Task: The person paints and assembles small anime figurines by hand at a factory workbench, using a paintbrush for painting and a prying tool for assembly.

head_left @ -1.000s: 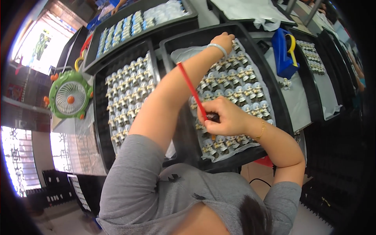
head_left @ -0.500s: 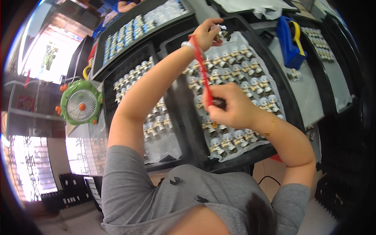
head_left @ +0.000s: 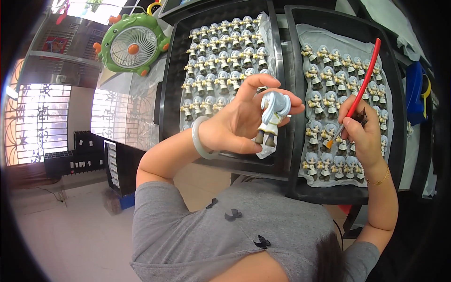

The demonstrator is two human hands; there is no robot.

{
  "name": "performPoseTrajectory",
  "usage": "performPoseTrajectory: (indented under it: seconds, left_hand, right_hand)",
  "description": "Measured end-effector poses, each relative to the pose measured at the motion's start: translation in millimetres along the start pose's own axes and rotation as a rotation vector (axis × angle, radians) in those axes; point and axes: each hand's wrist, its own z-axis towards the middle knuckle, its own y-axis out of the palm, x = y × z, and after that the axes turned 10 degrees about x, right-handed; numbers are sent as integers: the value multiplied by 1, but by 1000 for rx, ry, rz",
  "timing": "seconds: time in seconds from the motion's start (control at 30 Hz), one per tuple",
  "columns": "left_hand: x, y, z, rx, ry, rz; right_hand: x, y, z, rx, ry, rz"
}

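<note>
A small figurine point(head_left: 274, 115) with pale blue-grey hair, a white outfit and dark boots is in my left hand point(head_left: 235, 115). Its back seems turned up to me, between my thumb and curled fingers. My right hand point(head_left: 362, 129) grips a paintbrush point(head_left: 367, 77) with a long red handle. Its orange bristle tip points down and left, over figurines in the right tray. A dark scrap point(head_left: 361, 116) shows by the right fingers; its kind cannot be made out. Rows of similar figurines point(head_left: 330, 101) lie on white sheeting in the black right tray point(head_left: 293, 94).
Another black tray point(head_left: 176, 51) with rows of figurines lies on the left. Beyond it stands a green fan point(head_left: 133, 47) with an orange hub. A blue tape dispenser point(head_left: 415, 94) is at the far right. Dark racks point(head_left: 84, 152) stand at the lower left.
The view has swung left. My left hand has come back from the right tray's far end, bringing a figurine nearer. My right hand still holds the brush, now to the right of my left hand.
</note>
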Motion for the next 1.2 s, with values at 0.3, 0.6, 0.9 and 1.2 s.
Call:
performPoseTrajectory:
  seconds: [0.3,0.6,0.9,1.2]
  left_hand:
    - [-8,0,-10,-108,121,-14]
    - [-12,-2,-12,-5,250,438]
    - [-3,-1,-16,146,321,1025]
    - [-1,3,-19,236,400,1380]
  right_hand:
    - [7,3,1,0,60,-12]
    - [9,-1,2,-1,71,-70]
    - [16,-1,3,-1,58,-57]
    - [19,-2,3,-10,50,-80]
